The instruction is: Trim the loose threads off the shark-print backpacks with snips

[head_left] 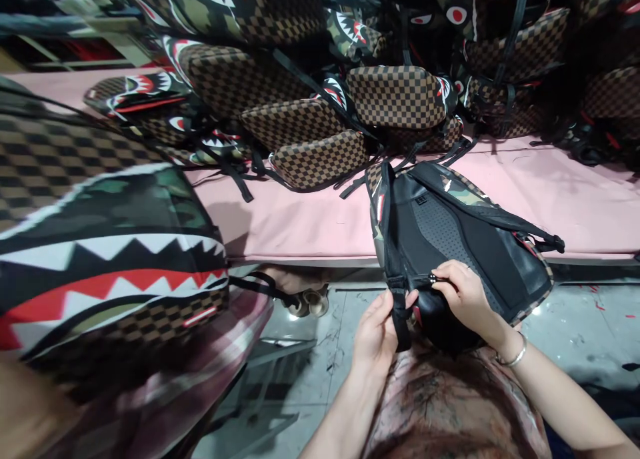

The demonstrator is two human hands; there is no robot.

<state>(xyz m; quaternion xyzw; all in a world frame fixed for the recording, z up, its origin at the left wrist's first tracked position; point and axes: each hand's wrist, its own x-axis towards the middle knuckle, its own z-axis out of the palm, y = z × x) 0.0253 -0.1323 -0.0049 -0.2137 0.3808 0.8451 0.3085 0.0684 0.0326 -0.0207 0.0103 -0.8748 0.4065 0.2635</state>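
A backpack (450, 245) with a black padded back panel, camouflage and brown check edges leans from the lap onto the table edge, its back side facing up. Near its lower left corner my left hand (375, 332) is closed around a black strap (400, 315). The fingers of my right hand (463, 289) pinch a small dark piece with light dots, close to the black bottom of the bag. A bracelet sits on the right wrist.
Many checked and shark-print bags (395, 97) are piled along the back of the pink table (310, 225). At the left, another person's arm (35, 405) is beside a large shark-mouth bag (115, 265). Grey tiled floor (320, 372) shows below the table.
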